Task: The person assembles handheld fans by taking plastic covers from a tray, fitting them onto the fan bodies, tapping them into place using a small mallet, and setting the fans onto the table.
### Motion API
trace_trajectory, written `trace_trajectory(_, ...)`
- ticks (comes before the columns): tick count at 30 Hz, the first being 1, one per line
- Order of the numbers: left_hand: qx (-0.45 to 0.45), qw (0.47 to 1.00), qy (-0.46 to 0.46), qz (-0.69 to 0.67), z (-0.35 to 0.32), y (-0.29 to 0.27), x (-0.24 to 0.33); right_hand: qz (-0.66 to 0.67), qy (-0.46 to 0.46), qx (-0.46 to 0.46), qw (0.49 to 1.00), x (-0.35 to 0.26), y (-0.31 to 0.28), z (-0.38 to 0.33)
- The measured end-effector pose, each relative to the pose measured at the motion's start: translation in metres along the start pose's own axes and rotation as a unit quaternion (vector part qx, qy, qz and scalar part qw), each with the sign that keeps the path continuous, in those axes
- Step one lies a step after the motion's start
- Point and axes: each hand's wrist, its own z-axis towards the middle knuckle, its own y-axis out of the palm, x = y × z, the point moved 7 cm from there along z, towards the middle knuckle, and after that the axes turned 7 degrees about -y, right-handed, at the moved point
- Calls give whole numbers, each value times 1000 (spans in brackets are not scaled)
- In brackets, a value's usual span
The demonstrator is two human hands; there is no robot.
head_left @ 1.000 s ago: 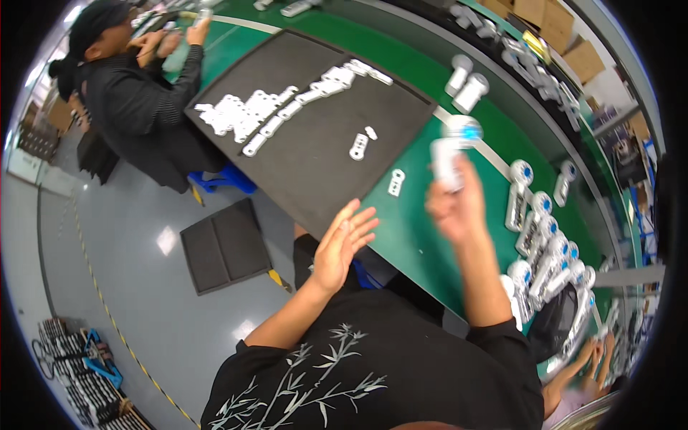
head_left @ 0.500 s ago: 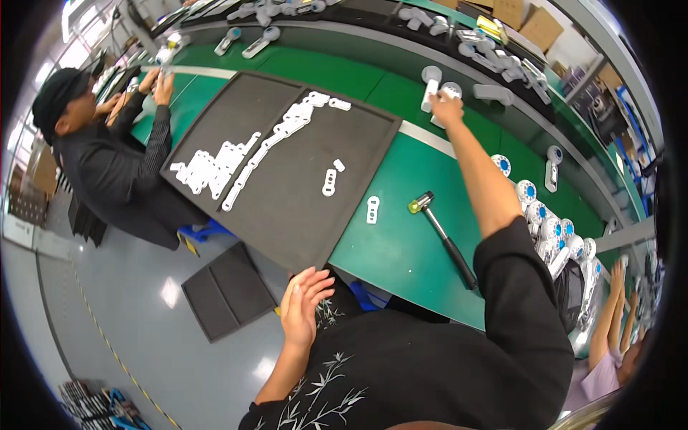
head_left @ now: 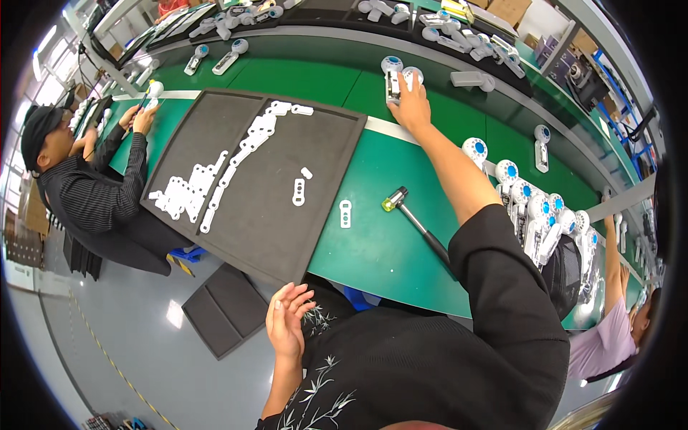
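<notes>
My right hand (head_left: 411,109) reaches to the far side of the green bench, its fingers closed over a white round-headed handheld device (head_left: 412,74). Directly left of it, a similar device (head_left: 391,65) touches or nearly touches my fingers; its lower part shows a dark inside. My left hand (head_left: 288,322) is raised by the near corner of the black foam tray (head_left: 315,240), empty, with fingers loosely bent and apart. White flat plates (head_left: 247,140) lie in the tray, and a single holed plate (head_left: 345,214) lies on the bench to its right.
A mallet (head_left: 423,228) with a black handle lies on the bench. White devices with blue discs (head_left: 537,208) are heaped at the right, beside a black mesh bag (head_left: 562,276). One co-worker (head_left: 93,179) works at the left, another (head_left: 609,330) at the right. A second black tray (head_left: 223,312) is below.
The view has shifted, so the bench things appear further left. My right hand stays at the white devices, and the left one now shows more of its inside. My left hand stays raised and empty.
</notes>
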Motion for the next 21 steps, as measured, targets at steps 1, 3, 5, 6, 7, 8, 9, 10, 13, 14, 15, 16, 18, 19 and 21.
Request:
trace_trajectory(1,-5,1000,-2,0,1,0,-2,66,22,58,996,18,0,-4)
trace_trajectory(3,-11,1000,-2,6,3,4,-3,196,64,173,963,47,-7,-13)
trace_trajectory(5,-9,1000,0,17,3,7,-2,196,132,87,968,65,2,-6)
trace_trajectory(6,-13,1000,-1,19,2,10,-3,197,194,-1,961,74,12,-6)
trace_trajectory(7,-20,1000,1,20,1,13,-2,197,255,-90,942,81,22,-13)
trace_trajectory(8,-24,1000,6,20,0,16,-1,198,255,-88,942,80,20,-14)
trace_trajectory(9,-27,999,10,19,-2,17,0,206,277,-35,938,80,14,-17)
trace_trajectory(10,-25,999,12,19,-3,17,0,213,296,17,931,80,9,-21)
trace_trajectory(13,-7,1000,22,8,-12,7,-3,238,290,122,919,71,0,-28)
trace_trajectory(14,18,1000,21,1,-18,-2,-4,256,265,171,914,60,-2,-32)
trace_trajectory(15,20,999,36,-4,-16,-8,0,266,236,186,916,53,-4,-31)
trace_trajectory(16,30,998,46,-8,-18,-16,3,277,207,192,919,49,-12,-31)
trace_trajectory(18,66,993,101,-16,-21,-36,20,221,116,203,947,46,-39,-27)
trace_trajectory(19,100,987,123,-27,-30,-47,35,192,40,207,958,34,-55,-21)
trace_trajectory(21,144,975,167,-39,-42,-73,49,340,-27,206,917,38,-83,-10)
